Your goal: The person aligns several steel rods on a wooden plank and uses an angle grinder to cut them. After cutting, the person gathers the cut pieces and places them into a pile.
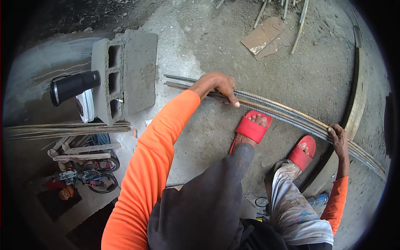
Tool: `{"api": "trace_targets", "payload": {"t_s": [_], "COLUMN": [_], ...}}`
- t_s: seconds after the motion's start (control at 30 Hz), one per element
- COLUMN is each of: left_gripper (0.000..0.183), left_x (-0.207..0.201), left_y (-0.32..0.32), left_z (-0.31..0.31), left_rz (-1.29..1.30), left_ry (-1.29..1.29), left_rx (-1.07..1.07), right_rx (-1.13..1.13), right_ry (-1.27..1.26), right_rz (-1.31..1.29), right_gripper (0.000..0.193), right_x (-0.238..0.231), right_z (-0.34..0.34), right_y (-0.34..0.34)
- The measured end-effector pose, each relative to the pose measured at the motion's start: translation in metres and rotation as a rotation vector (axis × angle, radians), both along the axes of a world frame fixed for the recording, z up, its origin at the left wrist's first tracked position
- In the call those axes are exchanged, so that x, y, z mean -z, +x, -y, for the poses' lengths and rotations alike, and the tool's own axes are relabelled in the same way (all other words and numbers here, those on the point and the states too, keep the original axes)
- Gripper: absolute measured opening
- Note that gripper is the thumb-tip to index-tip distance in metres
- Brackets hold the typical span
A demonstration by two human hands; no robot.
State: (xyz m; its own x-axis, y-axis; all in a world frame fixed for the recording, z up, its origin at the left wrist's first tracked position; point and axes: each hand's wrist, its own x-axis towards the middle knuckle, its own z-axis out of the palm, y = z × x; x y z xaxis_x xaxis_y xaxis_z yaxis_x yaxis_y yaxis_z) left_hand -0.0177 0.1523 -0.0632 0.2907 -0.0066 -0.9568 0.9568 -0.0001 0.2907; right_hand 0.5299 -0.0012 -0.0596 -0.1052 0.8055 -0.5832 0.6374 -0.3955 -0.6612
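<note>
**Two hands on a bundle of long steel rods**

A bundle of long, thin, rusty grey steel rods point(283, 111) lies on the dusty concrete floor point(316, 75). It runs from near the grey hollow concrete block point(125, 75) across and down to the far right side.

The left hand point(218, 85) rests on top of the rods, not far from their end by the block. Its fingers are bent over the rods and press on them. The right hand point(338, 137) is wrapped around the rods further along, well apart from the left hand. Both arms wear orange sleeves.

Two feet in red slip-on sandals point(252, 128) stand just beside the rods, between the two hands.

A black drink bottle point(74, 86) sticks out just left of the block. A flat piece of brown cardboard point(263, 35) lies on the floor, far past the rods. A curved plank of wood point(354, 104) lies just behind the rods near the right hand.
</note>
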Motion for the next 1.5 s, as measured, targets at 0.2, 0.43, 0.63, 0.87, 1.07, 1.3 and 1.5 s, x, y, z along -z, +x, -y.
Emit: {"api": "trace_targets", "payload": {"t_s": [0.2,0.43,0.63,0.87,1.07,1.3,1.5], "left_gripper": [0.059,0.048,0.046,0.049,0.027,0.027,0.025], "left_x": [-0.012,-0.015,-0.021,-0.013,-0.003,-0.004,-0.012], "left_y": [0.007,-0.016,-0.039,-0.047,-0.091,-0.074,-0.044], "left_z": [0.007,0.014,0.011,-0.003,0.009,0.002,-0.002], "left_rz": [0.202,0.210,0.159,0.176,0.153,0.157,0.088], "left_ry": [0.247,0.333,0.321,0.386,0.292,0.293,0.242], "left_rx": [-0.302,-0.289,-0.328,-0.286,-0.519,-0.490,-0.403], "right_rx": [-0.022,-0.062,-0.090,-0.062,-0.245,-0.202,-0.261], "right_ry": [-0.025,-0.010,0.120,0.150,0.184,0.265,0.157], "right_rz": [0.025,0.007,0.039,0.135,0.113,0.081,0.104], "right_gripper": [0.048,0.048,0.043,0.029,0.031,0.033,0.047], "right_x": [0.002,0.003,0.002,-0.010,0.011,0.023,-0.002], "right_z": [-0.006,-0.017,-0.021,-0.022,-0.029,-0.011,-0.028], "right_y": [-0.005,-0.052,-0.079,-0.103,-0.109,-0.105,-0.082]}}
